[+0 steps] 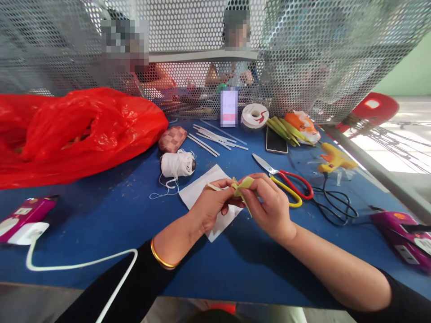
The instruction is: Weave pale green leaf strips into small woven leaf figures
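My left hand [215, 200] is closed in a pinch on a small yellow-green piece, and a pale thin strip sticks out past its fingers. From the other side my right hand [269, 202] pinches a folded yellow-green strip [247, 182], which meets the piece in the left fingers. Fingers cover much of it, so its exact shape is hidden. Below both hands lies a white sheet of paper [215, 235]. Scissors [274, 171] with one red and one yellow handle lie just beyond my right hand. A spool of white string [177, 164] stands beyond the left hand.
White sticks [215, 138], a ribbon roll [255, 116], a phone [276, 140] and green-yellow strips [284, 131] lie at the back. A yellow glue gun [336, 158] and its cord are right; a red bag [84, 130] is left. Perforated metal mesh [188, 27] rises behind, with people beyond.
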### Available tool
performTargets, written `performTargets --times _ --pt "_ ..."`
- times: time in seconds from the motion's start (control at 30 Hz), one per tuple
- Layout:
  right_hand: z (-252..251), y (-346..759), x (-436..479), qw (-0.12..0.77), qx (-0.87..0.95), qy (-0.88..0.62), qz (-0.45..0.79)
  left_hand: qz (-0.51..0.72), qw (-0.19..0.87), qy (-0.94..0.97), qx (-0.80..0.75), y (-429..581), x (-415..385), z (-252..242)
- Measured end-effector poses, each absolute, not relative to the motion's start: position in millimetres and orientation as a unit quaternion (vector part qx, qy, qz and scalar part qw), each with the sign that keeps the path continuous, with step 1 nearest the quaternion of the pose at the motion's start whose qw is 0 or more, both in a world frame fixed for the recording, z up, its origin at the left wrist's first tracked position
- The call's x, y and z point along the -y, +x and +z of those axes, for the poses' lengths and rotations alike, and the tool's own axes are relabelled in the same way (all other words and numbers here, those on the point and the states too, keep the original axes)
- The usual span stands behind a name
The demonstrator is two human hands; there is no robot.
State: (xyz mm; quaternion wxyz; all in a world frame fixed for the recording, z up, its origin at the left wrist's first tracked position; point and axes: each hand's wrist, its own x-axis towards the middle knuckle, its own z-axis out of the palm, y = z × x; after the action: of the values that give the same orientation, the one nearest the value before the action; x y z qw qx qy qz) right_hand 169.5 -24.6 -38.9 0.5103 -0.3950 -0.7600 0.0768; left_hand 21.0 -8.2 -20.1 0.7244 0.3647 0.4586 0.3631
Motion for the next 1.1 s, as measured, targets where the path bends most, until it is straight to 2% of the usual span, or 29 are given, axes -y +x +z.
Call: performTargets --times 0.17,0.37,0.5,0.7,0.87,1.1 --pt "-40 169 24 0.521 0.747 -0.408 0.062 0.372 0.727 0.351 -0.459 22 11 -19" --pt "-40 172 22 0.469 0.802 -0.359 -0.093 0.373 0.778 0.299 -0.409 23 13 -20" --pt "-43 171 22 0.462 0.81 -0.343 -0.109 0.389 0.788 0.272 -0.391 23 13 -20" --pt "-45 171 23 0.472 0.817 -0.329 -0.028 0.418 0.745 0.317 -0.412 23 13 -21" --pt "-35 174 23 0.51 0.808 -0.295 0.001 0.372 0.748 0.369 -0.408 22 11 -22" --pt "-32 170 24 0.558 0.684 -0.434 0.181 0.367 0.753 0.385 -0.387 20 8 -24"
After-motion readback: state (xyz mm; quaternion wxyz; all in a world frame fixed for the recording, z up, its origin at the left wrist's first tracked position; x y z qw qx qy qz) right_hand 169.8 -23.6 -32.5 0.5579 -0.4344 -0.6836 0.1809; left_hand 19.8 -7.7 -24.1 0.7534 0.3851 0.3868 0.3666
